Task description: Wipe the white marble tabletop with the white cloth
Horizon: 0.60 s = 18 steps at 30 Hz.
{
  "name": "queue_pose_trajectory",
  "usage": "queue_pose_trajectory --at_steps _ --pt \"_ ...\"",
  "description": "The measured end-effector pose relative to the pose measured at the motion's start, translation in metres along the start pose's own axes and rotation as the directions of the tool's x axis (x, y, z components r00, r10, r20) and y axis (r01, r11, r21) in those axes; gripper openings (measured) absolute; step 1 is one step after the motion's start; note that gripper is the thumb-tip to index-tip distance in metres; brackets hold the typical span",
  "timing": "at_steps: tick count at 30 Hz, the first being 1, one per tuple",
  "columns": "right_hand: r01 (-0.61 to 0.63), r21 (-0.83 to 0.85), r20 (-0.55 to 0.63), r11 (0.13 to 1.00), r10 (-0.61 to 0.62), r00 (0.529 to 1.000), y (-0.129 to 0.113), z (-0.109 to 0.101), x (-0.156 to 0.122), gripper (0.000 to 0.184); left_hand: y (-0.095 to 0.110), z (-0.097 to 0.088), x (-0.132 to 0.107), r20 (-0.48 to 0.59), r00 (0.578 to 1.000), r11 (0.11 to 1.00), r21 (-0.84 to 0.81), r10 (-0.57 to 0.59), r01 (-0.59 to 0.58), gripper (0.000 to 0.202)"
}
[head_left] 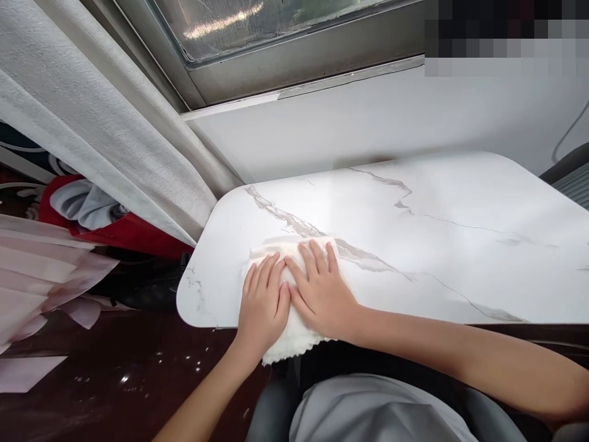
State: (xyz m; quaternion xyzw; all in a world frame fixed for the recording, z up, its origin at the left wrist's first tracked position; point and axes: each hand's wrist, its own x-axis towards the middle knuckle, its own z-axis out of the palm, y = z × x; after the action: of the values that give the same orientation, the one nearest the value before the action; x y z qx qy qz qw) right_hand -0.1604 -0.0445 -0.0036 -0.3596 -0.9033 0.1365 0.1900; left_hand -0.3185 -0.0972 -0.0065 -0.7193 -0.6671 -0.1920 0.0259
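Observation:
A white cloth (294,344) lies on the white marble-patterned table (442,233), its near end hanging over the front edge. My left hand (262,301) rests flat on the left part of the cloth, fingers stretched out and pointing away from me. Beside it, my right hand (322,288) presses flat on the cloth with its fingers spread. The thumbs of both hands come close together near the middle of the cloth. Neither hand grips the cloth; both lie on top of it.
Behind the table is a white wall (322,129) below a metal-framed window (304,67). A grey curtain (115,110) hangs at the left, near the table's rounded corner. A red bag (138,234) with grey fabric and pink cloth (41,270) are further left.

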Motion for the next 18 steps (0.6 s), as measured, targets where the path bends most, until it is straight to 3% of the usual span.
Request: queue_pose_trajectory --at_steps 4,8,12,18 --pt "0.044 0.097 0.009 0.994 -0.045 0.999 -0.019 0.007 -0.001 0.061 -0.014 -0.01 -0.019 -0.007 0.999 0.999 -0.004 -0.039 0.039 0.049" --pt "0.075 0.116 0.014 0.99 -0.077 0.997 -0.027 0.018 0.026 0.061 -0.037 -0.017 -0.011 0.015 0.994 0.994 -0.001 -0.112 0.112 0.043" --pt "0.067 0.104 0.011 0.992 -0.069 0.998 -0.022 0.027 0.066 0.059 -0.062 -0.017 0.021 0.034 0.99 0.99 0.007 -0.139 0.138 0.041" --pt "-0.083 0.08 -0.056 0.993 0.087 0.995 0.001 0.035 0.118 0.055 -0.098 -0.002 0.094 0.052 0.999 0.999 -0.039 -0.013 0.015 0.042"
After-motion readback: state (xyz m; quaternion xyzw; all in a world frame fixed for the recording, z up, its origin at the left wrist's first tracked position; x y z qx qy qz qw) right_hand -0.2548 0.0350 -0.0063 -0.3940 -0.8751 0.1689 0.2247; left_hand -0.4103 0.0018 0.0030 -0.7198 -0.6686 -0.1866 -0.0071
